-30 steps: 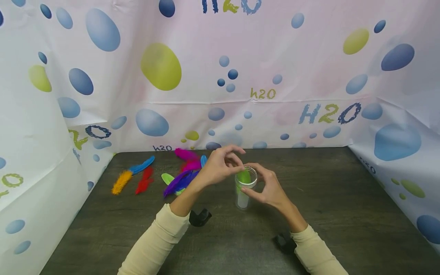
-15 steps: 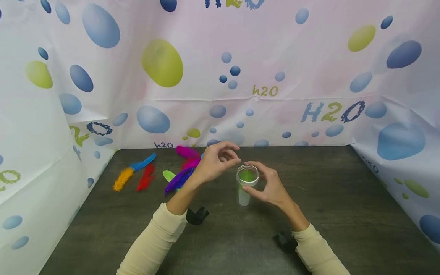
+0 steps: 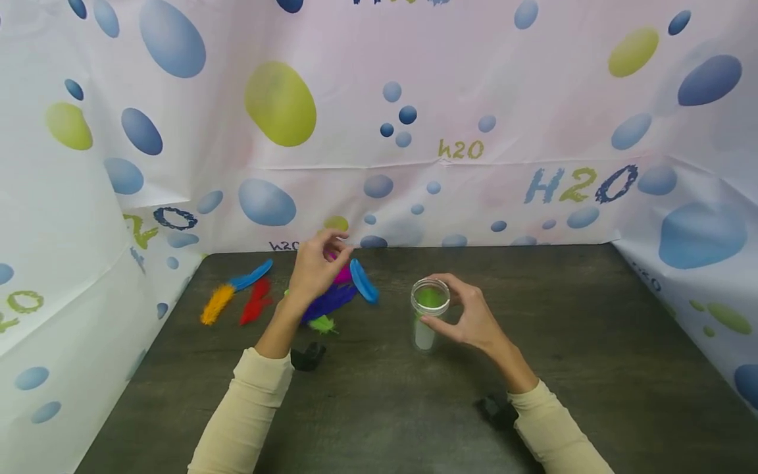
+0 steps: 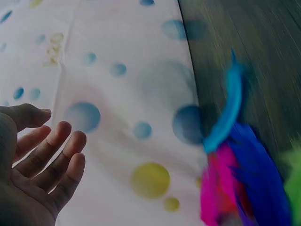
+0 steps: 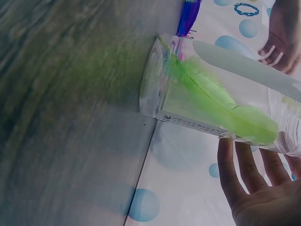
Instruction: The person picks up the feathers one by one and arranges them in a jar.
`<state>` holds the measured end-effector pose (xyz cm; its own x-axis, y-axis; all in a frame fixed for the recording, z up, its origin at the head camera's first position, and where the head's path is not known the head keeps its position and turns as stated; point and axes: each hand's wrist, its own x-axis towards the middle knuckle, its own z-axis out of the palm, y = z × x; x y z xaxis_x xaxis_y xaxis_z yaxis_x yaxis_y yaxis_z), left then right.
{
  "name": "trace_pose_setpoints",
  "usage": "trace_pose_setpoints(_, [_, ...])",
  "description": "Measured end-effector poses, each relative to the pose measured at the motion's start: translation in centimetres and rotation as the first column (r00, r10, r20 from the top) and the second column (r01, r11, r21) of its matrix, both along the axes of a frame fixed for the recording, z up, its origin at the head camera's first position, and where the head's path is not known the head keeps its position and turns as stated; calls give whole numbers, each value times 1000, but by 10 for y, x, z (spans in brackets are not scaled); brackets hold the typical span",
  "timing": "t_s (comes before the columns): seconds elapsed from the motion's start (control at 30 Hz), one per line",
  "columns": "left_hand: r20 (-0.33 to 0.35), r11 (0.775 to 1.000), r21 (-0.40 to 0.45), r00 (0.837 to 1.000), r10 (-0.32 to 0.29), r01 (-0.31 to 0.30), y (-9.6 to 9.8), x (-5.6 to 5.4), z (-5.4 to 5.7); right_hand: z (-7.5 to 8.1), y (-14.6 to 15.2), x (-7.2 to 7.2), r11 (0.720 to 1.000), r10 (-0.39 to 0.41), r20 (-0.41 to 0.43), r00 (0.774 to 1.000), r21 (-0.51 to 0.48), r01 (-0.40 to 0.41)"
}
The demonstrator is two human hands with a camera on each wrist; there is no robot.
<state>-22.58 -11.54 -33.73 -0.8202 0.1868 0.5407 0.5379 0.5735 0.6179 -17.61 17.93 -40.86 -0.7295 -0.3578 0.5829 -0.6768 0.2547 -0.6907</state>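
Note:
A clear jar [image 3: 424, 334] stands upright on the dark table, a green feather [image 5: 211, 96] inside it. My right hand [image 3: 474, 316] grips the jar near its rim, thumb in front and fingers behind. In the right wrist view a printed label strip [image 5: 193, 125] runs along the jar's side. My left hand [image 3: 316, 270] is raised over the feather pile, fingers relaxed and holding nothing. Under and beside it lie a blue feather [image 3: 364, 282], a violet-blue feather [image 3: 330, 303], a magenta feather [image 4: 216, 188] and a green feather [image 3: 322, 324], partly hidden by the hand.
Farther left on the table [image 3: 367, 408] lie an orange and blue feather pair [image 3: 218, 303] and a red feather [image 3: 256, 301]. A white sheet with coloured spots [image 3: 343, 131] hangs along the back and sides. Black wrist mounts [image 3: 308, 357] sit at both wrists.
My left hand has moved left from the jar's mouth to the feather pile, having let go of the green feather, which dropped into the jar. The right hand stays at the jar.

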Motion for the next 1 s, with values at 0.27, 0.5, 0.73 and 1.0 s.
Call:
trace_pose_setpoints(0.27, [73,994,-6,991,109,-109,-25,-10,-14,4,3,1,1000,-7,1,1000,3,7])
trace_pose_setpoints(0.5, [137,988,-16,979,153,-152,-38,-12,-27,3,5,0,1000,-10,-4,1000,6,10])
trace_pose_setpoints(0.73, [168,985,-29,971,171,-168,-44,-19,-38,2,4,1,1000,-14,6,1000,8,14])
trace_pose_setpoints(1.0, [206,977,-76,956,209,-197,-45,-32,-46,0,1,2,1000,-15,12,1000,12,15])
